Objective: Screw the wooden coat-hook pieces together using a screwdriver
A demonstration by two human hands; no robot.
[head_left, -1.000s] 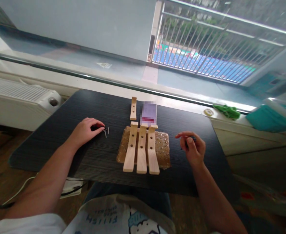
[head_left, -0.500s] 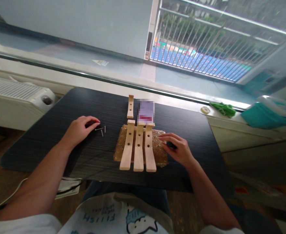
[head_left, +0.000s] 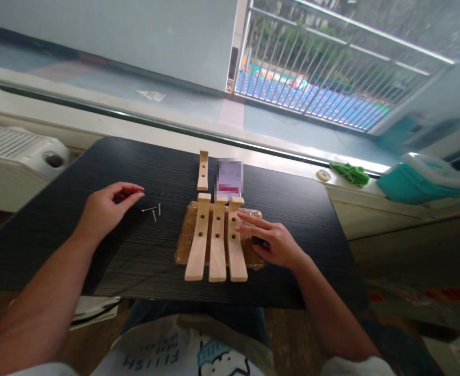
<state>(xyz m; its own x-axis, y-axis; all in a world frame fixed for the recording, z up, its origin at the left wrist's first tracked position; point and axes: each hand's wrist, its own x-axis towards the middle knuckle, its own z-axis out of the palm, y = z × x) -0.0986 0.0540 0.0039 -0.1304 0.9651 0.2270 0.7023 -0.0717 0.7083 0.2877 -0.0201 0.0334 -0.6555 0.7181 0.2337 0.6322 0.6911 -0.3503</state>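
My left hand (head_left: 108, 206) hovers over the left of the table, thumb and fingertips pinched together; anything between them is too small to make out. Just right of it lie several small metal screws (head_left: 154, 215). Three pale wooden hooks, a left one (head_left: 197, 243), a middle one (head_left: 218, 245) and a right one (head_left: 237, 245), rest side by side on a brown tape-wrapped slab (head_left: 258, 256). Each has two holes. My right hand (head_left: 273, 237), fingers stretched and apart, reaches to the right hook's edge by its holes. One more wooden hook (head_left: 203, 172) lies behind.
A blurred purple packet (head_left: 229, 175) sits behind the slab on the dark table (head_left: 288, 193). Along the sill are a tape roll (head_left: 323, 175), a green cloth (head_left: 349, 173) and a teal bin (head_left: 414, 180). A white radiator (head_left: 18, 151) stands left, below the window.
My left hand has drawn away leftward from the screws, its fingertips pinched closer. The right hand has moved left from over the slab to the right hook. The view has shifted slightly.
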